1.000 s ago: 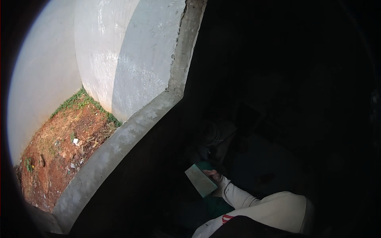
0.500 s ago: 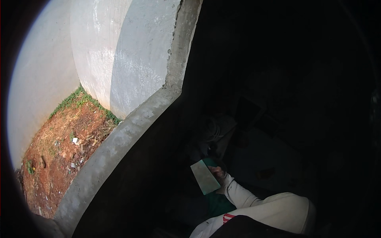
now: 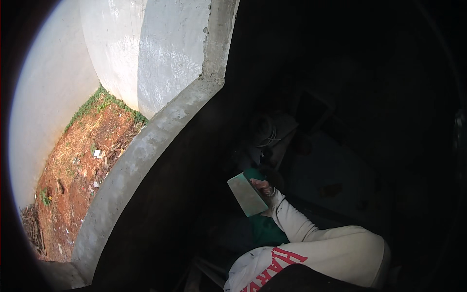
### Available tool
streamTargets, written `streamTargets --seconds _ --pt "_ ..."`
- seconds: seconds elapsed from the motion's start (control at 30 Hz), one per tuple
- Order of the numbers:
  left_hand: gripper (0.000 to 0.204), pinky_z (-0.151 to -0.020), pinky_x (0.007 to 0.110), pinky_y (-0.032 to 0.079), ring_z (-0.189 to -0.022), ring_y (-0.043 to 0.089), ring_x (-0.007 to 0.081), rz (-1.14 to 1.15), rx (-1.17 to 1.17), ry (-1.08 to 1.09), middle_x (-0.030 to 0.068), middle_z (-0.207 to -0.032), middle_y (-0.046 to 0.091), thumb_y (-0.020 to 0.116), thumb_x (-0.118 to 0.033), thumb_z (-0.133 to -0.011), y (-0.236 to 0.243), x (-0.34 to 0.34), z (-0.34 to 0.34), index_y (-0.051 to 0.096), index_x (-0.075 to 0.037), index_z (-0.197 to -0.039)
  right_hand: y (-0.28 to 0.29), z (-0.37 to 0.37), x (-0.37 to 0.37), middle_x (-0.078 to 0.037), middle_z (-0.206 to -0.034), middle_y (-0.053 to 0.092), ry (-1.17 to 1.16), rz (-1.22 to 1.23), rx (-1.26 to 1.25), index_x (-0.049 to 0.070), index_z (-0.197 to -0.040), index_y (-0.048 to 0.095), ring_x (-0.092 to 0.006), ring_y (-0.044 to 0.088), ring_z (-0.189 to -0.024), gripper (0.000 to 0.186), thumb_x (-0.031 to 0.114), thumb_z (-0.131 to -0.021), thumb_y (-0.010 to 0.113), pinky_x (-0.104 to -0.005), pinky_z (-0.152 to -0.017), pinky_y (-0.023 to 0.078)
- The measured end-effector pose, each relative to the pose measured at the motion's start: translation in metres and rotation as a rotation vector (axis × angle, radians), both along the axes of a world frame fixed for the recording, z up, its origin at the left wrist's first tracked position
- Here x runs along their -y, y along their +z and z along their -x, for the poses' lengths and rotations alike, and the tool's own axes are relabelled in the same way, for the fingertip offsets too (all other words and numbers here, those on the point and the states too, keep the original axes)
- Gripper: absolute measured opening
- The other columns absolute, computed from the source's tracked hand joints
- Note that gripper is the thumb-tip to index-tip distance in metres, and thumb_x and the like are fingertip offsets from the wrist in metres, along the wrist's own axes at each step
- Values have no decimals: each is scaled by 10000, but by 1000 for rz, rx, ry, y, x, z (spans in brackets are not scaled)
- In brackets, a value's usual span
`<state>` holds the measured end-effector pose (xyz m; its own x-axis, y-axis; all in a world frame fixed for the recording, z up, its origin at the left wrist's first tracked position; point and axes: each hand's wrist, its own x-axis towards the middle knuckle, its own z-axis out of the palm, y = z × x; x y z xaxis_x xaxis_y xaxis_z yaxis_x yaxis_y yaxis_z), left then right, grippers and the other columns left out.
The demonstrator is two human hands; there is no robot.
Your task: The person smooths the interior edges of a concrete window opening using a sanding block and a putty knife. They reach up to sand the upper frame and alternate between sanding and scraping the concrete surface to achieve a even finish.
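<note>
My right hand (image 3: pixel 261 188) is closed on a flat rectangular float (image 3: pixel 246 194) with a pale, grey-green face and green edges, held in the shadowed middle of the view. Its white sleeve (image 3: pixel 296 219) runs down to the lower right, where white cloth with red lettering shows. A darker green item (image 3: pixel 267 231), too dim to name, is behind and below the float. I cannot see my left hand.
A concrete ledge (image 3: pixel 124 170) curves along the left, framing a bright opening onto pale walls (image 3: pixel 112 44) and red earth (image 3: pixel 78 175) with weeds and litter. A coiled pale cable (image 3: pixel 264 131) and dim clutter lie in the dark beyond my hand.
The ledge and opening sit higher in the picture as my view shifts. My right hand and the float also appear higher, and more of the lettered white cloth shows.
</note>
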<state>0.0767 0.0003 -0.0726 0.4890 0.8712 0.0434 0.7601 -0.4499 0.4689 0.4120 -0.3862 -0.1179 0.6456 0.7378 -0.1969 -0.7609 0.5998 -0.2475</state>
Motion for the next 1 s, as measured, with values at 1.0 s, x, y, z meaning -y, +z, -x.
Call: streamTargets --seconds 1.0 --pt "482 -734 521 520 -845 665 459 -11 -115 22 277 -964 709 563 -415 -1016 6 4 9 697 38 -1115 -25 7 20 -111 -1246 698 -40 76 4 64 -1339 614 -295 718 -1082 555 286 -854 770 -470 -937 606"
